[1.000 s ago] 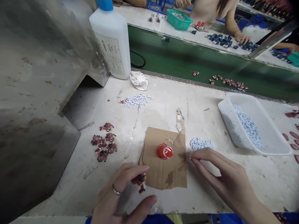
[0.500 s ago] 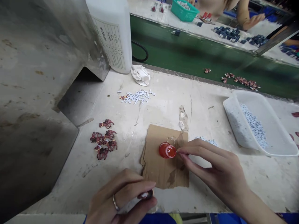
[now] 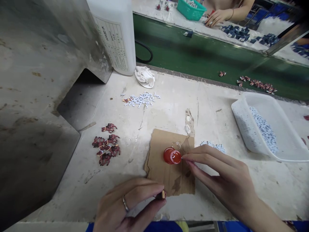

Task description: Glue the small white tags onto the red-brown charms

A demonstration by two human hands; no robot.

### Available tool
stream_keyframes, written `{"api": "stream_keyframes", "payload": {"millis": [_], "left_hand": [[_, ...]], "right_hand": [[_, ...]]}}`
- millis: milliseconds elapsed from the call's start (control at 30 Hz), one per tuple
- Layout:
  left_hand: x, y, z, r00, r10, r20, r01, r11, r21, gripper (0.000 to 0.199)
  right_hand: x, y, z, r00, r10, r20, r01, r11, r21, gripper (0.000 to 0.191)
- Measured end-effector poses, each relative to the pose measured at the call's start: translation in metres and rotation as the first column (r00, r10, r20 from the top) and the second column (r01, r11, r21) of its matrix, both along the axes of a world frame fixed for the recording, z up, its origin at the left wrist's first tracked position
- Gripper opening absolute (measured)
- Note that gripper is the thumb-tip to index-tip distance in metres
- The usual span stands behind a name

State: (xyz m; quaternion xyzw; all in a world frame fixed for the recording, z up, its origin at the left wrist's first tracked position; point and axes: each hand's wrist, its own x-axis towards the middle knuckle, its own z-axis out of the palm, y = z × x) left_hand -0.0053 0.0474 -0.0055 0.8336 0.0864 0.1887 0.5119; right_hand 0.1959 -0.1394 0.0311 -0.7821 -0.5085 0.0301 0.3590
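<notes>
Left hand (image 3: 131, 203), lower centre of the frame: thumb and forefinger closed on a small dark brown figurine (image 3: 161, 195). Right hand (image 3: 219, 172), right of centre: fingertips narrowed together at the rim of a red cup (image 3: 172, 156), on cardboard (image 3: 158, 175); whether they grip anything, cannot tell. Nearby: pale pieces (image 3: 213, 147), right of centre; heaped reddish-brown figures (image 3: 106, 149), left.
</notes>
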Motion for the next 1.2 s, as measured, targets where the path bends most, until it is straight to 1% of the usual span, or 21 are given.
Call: {"api": "stream_keyframes", "payload": {"millis": [200,300,367,433,567,667,767,833,900,1000,1100,1200], "left_hand": [[0.005,-0.003,0.002,1.000,0.000,0.022,0.002,0.998,-0.067,0.016],[0.005,-0.009,0.000,0.997,0.078,0.001,-0.078,0.993,-0.087,0.016],[0.004,-0.015,-0.002,0.990,0.138,-0.019,-0.139,0.986,-0.088,0.024],[0.003,-0.020,-0.005,0.988,0.149,-0.023,-0.151,0.985,-0.088,0.030],[0.005,-0.022,-0.006,0.991,0.135,-0.022,-0.137,0.987,-0.089,0.033],[0.011,-0.017,-0.005,0.994,0.112,0.000,-0.112,0.989,-0.098,0.025],[0.015,-0.010,-0.003,0.998,0.032,0.049,-0.026,0.994,-0.110,0.016],[0.015,-0.007,-0.001,0.999,-0.027,0.045,0.032,0.992,-0.118,0.016],[0.014,-0.007,-0.001,0.998,-0.058,0.022,0.061,0.990,-0.131,0.017],[0.010,-0.012,-0.004,1.000,-0.007,0.002,0.008,0.992,-0.124,0.015],[0.008,-0.019,-0.011,0.996,0.084,-0.010,-0.085,0.993,-0.080,0.028],[0.010,-0.024,-0.018,0.992,0.124,0.007,-0.124,0.991,-0.041,0.036]], "right_hand": [[0.000,-0.001,-0.001,1.000,-0.001,-0.012,0.001,1.000,0.013,0.024],[0.000,-0.001,-0.002,1.000,-0.008,-0.019,0.009,1.000,0.023,0.026],[0.000,0.000,-0.003,1.000,-0.014,-0.017,0.015,0.999,0.034,0.027],[0.000,0.001,-0.003,1.000,-0.012,-0.016,0.012,0.999,0.043,0.027],[-0.003,0.001,0.001,0.998,-0.043,-0.039,0.045,0.997,0.062,0.028],[-0.012,-0.001,0.007,0.989,-0.092,-0.117,0.102,0.991,0.088,0.029],[-0.026,-0.001,0.009,0.966,-0.075,-0.246,0.106,0.988,0.116,0.033],[-0.035,0.001,0.008,0.944,-0.050,-0.328,0.105,0.983,0.151,0.034],[-0.041,0.002,0.006,0.922,-0.033,-0.386,0.104,0.981,0.164,0.035],[-0.047,0.004,0.004,0.902,-0.009,-0.431,0.083,0.985,0.153,0.037],[-0.047,0.006,0.004,0.891,0.021,-0.454,0.072,0.980,0.186,0.036],[-0.044,0.007,0.003,0.877,0.061,-0.477,0.044,0.977,0.207,0.030]]}}
